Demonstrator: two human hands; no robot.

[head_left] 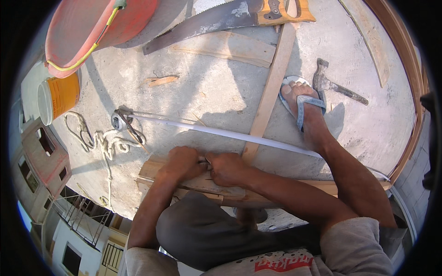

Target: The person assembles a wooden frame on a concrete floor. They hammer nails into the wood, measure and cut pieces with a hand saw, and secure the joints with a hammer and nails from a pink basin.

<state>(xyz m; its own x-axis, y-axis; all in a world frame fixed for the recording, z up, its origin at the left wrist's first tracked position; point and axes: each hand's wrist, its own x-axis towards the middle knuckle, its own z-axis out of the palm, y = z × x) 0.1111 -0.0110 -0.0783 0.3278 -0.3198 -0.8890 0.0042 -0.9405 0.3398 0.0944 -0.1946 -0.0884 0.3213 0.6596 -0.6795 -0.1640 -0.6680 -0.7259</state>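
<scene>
My left hand [183, 162] and my right hand [226, 168] meet over the wooden boards [152, 170] by my knee, both with curled fingers. Something small is pinched between them, too hidden to make out. Just beyond the hands a white tape measure blade [221, 132] runs across the concrete, pulled out from its case [119, 122] at the left. It passes over a long wooden strip [271, 87] that reaches away from the boards. Beside the tape case lies a thin dark stick or tool [134, 132], its kind unclear.
A handsaw [212, 25] lies at the far side near a flat board [230, 48]. A hammer [338, 85] is right of my sandalled foot [304, 103]. At the left are a red bucket [69, 27], a yellow-orange pail [60, 96] and tangled rope [108, 147]. The slab ends at the left, with buildings below.
</scene>
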